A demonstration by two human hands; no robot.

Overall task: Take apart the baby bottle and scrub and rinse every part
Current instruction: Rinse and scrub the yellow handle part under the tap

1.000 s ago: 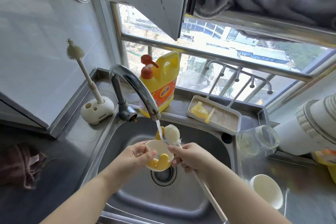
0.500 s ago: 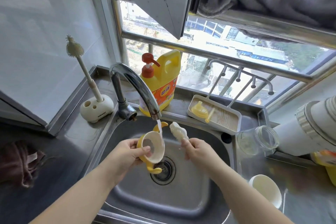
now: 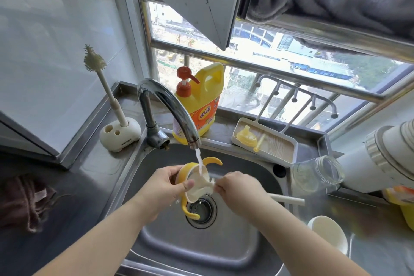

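Baby-bottle collar [image 3: 190,182], yellow with two handles, sits over the sink [image 3: 244,251] under the tap's stream [image 3: 200,162], gripped by the left hand [image 3: 165,188] with curled fingers. The right hand [image 3: 237,188] pinches the brush [image 3: 286,199] by its handle, working inside. Turning the collar slowly would likely let bristles and water reach the whole rim.

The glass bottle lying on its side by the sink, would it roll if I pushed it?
Probably. The glass bottle is round and lies on its side on the smooth steel counter, so a nudge could roll it. It looks like clear glass, so it may break if it drops.
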